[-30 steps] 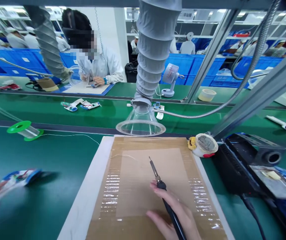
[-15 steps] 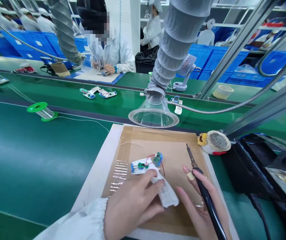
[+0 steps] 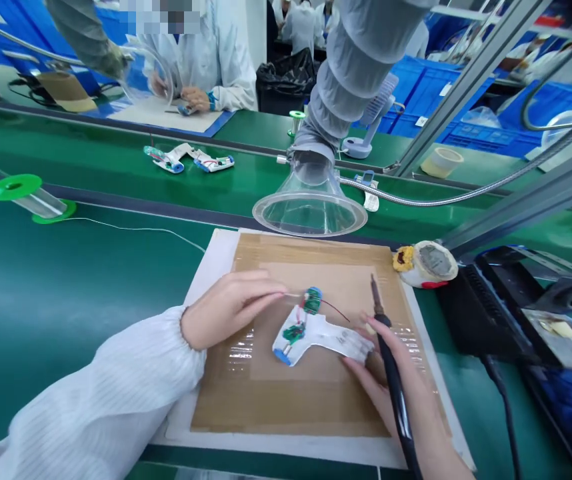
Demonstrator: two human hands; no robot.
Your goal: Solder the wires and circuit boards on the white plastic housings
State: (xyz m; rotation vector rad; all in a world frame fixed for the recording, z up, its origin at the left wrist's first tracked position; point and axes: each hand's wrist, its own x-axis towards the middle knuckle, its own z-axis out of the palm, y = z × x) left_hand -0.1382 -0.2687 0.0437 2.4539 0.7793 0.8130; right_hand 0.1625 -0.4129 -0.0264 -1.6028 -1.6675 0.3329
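Left hand moved forward, pinching thin wire

Circuit boards on cardboard mat, solder spool left, funnel behind

White housing, blue-tipped — green circuit boards, red wire — tan cardboard beneath

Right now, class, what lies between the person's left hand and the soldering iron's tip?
The head view shows a small green circuit board with a thin dark-red wire running from it.
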